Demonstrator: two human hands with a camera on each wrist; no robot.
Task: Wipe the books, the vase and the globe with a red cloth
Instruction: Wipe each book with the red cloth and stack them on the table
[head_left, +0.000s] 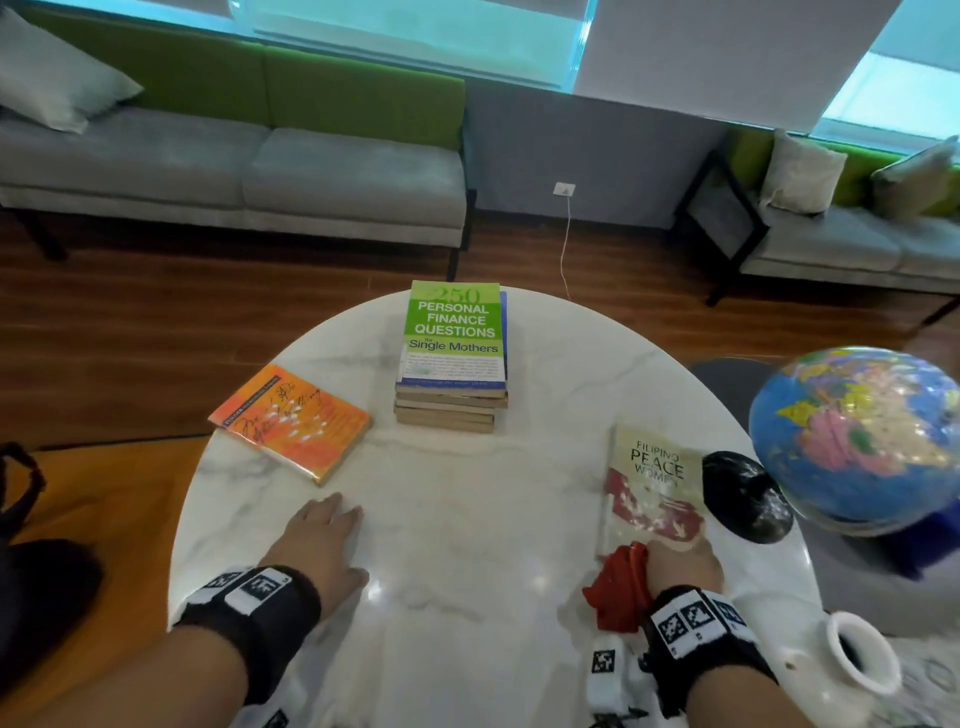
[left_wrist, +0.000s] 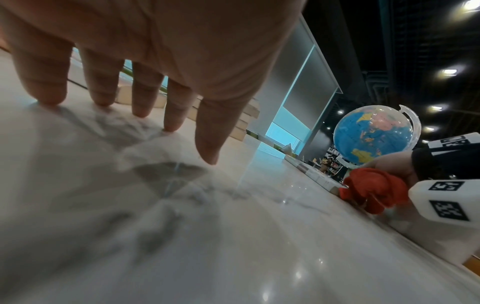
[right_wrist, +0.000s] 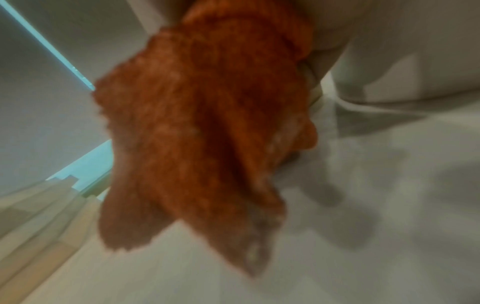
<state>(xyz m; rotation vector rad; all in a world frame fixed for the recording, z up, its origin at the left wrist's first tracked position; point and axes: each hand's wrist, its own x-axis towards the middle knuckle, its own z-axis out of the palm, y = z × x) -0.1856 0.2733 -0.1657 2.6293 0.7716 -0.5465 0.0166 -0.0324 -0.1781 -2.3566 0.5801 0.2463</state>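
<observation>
Red cloth (head_left: 618, 587) is bunched up in the right hand (head_left: 680, 564), fingers curled round it, down at the near right part of the round marble surface (head_left: 467, 519). The hand sits right on the near end of the "Filipino Peace Women" book (head_left: 652, 486), which lies flat close to the right edge. From the right wrist view the cloth (right_wrist: 207, 133) hangs loose toward the marble, pretty blurry though.

Left hand (head_left: 322, 540) is flat on the surface near the left edge, fingers (left_wrist: 145, 98) spread and straight, tips touching the marble, holding nothing.

Book stack (head_left: 452, 358) is at the far edge, green finance title on top. An orange book (head_left: 291, 421) lies angled by the far left edge, well apart from the stack. Big open patch of bare marble in the middle, between the two hands and the stack.

Globe (head_left: 857, 436) stands off the right edge on a lower grey surface, with a black round thing (head_left: 745, 496) between it and the peace book. White vase (head_left: 852, 657) is at the near right, also past the edge, can't tell what it stands on.
</observation>
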